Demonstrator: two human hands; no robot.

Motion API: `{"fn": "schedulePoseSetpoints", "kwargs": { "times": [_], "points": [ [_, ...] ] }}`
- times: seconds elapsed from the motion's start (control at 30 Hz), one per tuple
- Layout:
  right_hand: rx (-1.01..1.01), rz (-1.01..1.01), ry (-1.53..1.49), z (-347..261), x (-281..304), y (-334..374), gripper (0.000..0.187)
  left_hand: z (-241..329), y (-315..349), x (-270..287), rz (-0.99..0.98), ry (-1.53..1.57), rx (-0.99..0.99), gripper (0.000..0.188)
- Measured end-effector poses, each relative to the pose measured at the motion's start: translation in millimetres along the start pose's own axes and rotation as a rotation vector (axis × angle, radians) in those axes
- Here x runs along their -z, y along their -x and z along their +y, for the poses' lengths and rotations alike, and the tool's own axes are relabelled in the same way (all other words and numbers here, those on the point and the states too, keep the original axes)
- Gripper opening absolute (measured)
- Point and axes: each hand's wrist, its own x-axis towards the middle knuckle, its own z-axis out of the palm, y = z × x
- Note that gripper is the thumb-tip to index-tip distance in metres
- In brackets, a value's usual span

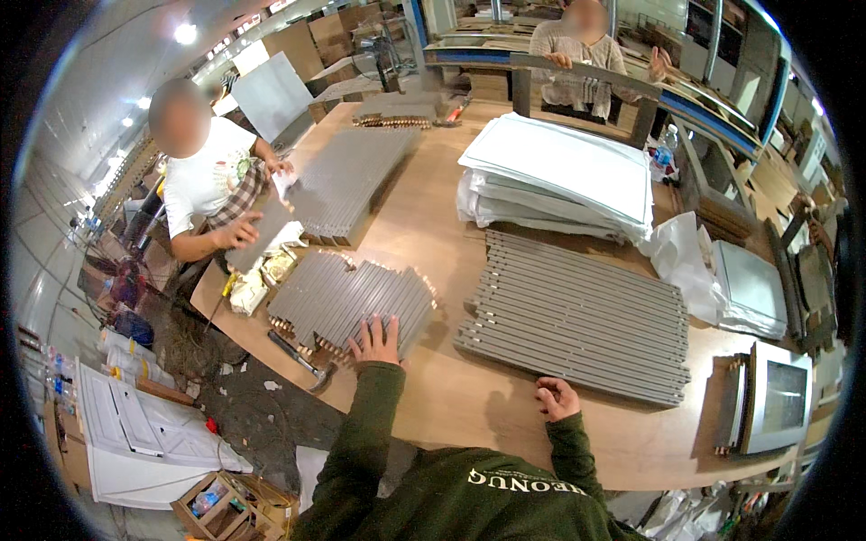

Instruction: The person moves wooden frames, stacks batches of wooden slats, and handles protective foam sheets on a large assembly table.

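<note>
My left hand [377, 341] lies with spread fingers on the near edge of a row of short grey strips [356, 293], whose ends show bare wood-coloured tenons. Just off the near side of a larger block of long grey strips [577, 316] is my right hand [557, 398]. Its fingers are curled in, and nothing shows in them. A hammer [302, 361] rests on the table edge to the left of my left hand. Both hands are over the wooden tabletop [451, 406].
Across the left side a co-worker [212, 171] holds a grey piece [260, 236] beside more grey strips [352, 180]. White panels [559, 167] are stacked at the back, where another person [582, 54] holds a grey frame [586, 72]. A small glazed door [778, 397] stands at right.
</note>
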Motion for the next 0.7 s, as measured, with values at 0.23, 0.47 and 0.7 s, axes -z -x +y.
{"fn": "schedulePoseSetpoints", "kwargs": {
  "times": [0.23,0.47,0.7],
  "points": [
    [-0.004,-0.019,0.011,18,6,-5,0.040,-10,3,11,-0.095,0.104,0.085,0.089],
    [0.064,-0.226,0.100,32,-9,-13,0.038,-80,33,-11,0.323,0.929,0.354,0.082],
    [0.140,-0.630,0.110,27,-93,-15,0.041,-135,26,-54,0.538,1.302,0.651,0.071]
  ]
}}
